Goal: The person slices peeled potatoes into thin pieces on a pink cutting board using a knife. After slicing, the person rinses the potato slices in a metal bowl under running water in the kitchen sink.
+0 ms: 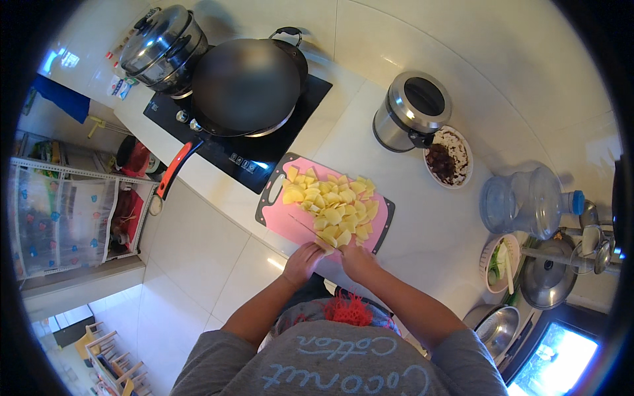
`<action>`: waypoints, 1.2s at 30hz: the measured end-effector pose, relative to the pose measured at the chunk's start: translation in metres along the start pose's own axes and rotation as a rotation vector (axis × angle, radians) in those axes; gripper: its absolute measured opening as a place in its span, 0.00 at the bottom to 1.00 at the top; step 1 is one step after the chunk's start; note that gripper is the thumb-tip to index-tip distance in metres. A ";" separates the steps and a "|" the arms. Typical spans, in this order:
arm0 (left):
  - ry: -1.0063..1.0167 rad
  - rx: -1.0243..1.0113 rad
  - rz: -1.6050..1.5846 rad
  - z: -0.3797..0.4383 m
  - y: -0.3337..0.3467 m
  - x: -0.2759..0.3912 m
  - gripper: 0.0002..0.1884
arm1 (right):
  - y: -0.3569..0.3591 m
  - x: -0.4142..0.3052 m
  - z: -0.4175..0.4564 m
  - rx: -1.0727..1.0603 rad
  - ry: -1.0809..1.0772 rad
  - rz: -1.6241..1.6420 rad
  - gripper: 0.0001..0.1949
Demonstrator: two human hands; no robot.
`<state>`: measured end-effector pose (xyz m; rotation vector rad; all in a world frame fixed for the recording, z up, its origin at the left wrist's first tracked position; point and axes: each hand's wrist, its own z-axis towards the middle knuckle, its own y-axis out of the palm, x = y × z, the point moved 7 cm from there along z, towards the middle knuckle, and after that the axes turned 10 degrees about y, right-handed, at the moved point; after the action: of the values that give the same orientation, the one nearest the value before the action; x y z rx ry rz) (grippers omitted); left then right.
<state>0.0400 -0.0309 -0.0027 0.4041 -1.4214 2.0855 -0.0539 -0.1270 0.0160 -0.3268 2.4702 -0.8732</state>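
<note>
Many thin slices of peeled potato point(333, 200) lie heaped on a pink cutting board point(282, 218) with a dark rim. At the board's near edge my left hand point(302, 263) has its fingertips on a pale piece, apparently potato. Close to its right, my right hand point(357, 261) is closed around a knife's handle, which the fingers mostly hide. The knife's thin blade point(303, 223) reaches up and left across the board, beside the slices.
A dark wok point(247, 89) and a lidded steel pot point(166, 54) stand on the black cooktop point(242, 166). Right of the board are a steel canister point(403, 119), a bowl with dark contents point(448, 157), a large water bottle point(525, 200) and a pink basket point(515, 250).
</note>
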 end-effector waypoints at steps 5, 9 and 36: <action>0.006 0.005 0.036 0.002 0.003 -0.001 0.16 | -0.012 0.001 -0.028 -0.051 -0.052 -0.096 0.14; -0.003 -0.013 0.070 -0.005 0.009 -0.004 0.15 | -0.020 0.006 -0.054 -0.099 -0.030 -0.121 0.13; -0.007 -0.014 0.030 -0.001 0.005 -0.001 0.15 | 0.034 -0.005 0.021 -0.056 -0.021 -0.030 0.10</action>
<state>0.0383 -0.0317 -0.0070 0.3876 -1.4540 2.0982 -0.0403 -0.1099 -0.0180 -0.3913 2.4796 -0.8103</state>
